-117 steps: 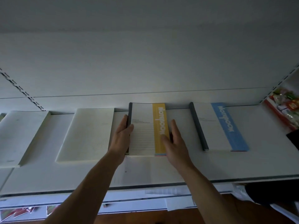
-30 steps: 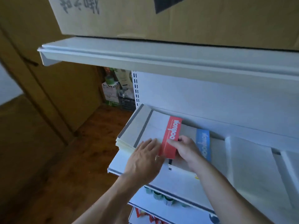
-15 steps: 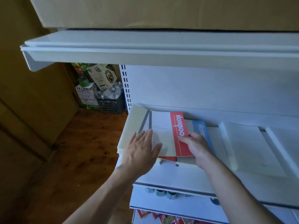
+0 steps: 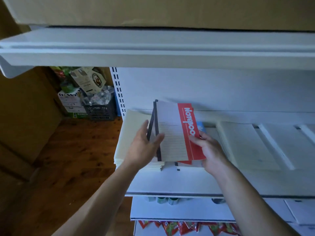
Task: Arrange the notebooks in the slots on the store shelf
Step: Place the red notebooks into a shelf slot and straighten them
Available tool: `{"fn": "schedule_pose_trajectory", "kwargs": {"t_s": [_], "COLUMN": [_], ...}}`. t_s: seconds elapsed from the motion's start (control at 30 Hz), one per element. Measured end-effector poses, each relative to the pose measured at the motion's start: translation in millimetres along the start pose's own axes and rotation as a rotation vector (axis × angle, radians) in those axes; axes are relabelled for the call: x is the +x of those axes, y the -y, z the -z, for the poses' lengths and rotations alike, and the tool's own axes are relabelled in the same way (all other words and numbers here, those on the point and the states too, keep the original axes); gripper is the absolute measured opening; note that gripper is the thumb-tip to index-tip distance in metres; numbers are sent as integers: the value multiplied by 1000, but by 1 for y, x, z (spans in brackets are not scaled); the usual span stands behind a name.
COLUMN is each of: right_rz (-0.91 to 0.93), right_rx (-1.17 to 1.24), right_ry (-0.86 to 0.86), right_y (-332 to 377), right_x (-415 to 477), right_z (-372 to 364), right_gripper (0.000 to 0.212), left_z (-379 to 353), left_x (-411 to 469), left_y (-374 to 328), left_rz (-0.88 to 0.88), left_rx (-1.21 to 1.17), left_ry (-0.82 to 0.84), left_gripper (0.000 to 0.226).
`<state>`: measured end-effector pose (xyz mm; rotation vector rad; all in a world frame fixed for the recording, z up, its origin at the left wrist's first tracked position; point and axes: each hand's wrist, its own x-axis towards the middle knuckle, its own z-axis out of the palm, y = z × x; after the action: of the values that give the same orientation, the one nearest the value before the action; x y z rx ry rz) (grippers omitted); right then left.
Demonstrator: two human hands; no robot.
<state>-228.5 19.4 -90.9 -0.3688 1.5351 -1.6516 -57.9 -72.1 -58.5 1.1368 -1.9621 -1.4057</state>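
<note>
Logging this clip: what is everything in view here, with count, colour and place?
red-striped notebooks: at least two, white with a red band, held tilted over the shelf's left end
blue-striped notebook: one, mostly hidden behind the red ones
cream notebook stack: one, pale, at the shelf's left end
plain notebooks: several, pale, in slots to the right
shelf: one, white
cardboard box: one, brown, top of frame
black crate: one, left background
snack packets: several, red, bottom edge
left hand: grips the spines
right hand: pinches the red band
</note>
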Motion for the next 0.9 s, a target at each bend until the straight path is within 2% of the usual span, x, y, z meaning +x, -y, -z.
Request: {"fn": "schedule_pose_trajectory", "kwargs": {"t_s": [0.03, 0.13, 0.33, 0.47, 0.67, 0.9], "right_rz": [18, 73, 166, 208, 241, 270], "right_rx": [17, 48, 31, 7, 16, -29], "right_ry": [3, -36, -172, -272, -458, -641], "right_y": [4, 16, 25, 29, 37, 48], "right_x": [-4, -19, -51, -81, -136, -201], "right_z": [8, 35, 99, 177, 315, 474], "right_gripper": [21, 22, 19, 22, 26, 20], "left_z": [-2, -24, -115, -195, -333, -491], "left_x": [4, 11, -9, -34, -93, -163], "left_y": [-5, -16, -40, -60, -105, -159], "left_rz": [64, 142, 130, 113, 50, 100], "left_rx": [-127, -295, -497, -497, -486, -511], "left_ry": [46, 101, 118, 233, 316, 518], "left_gripper": [51, 33, 20, 24, 22, 17]}}
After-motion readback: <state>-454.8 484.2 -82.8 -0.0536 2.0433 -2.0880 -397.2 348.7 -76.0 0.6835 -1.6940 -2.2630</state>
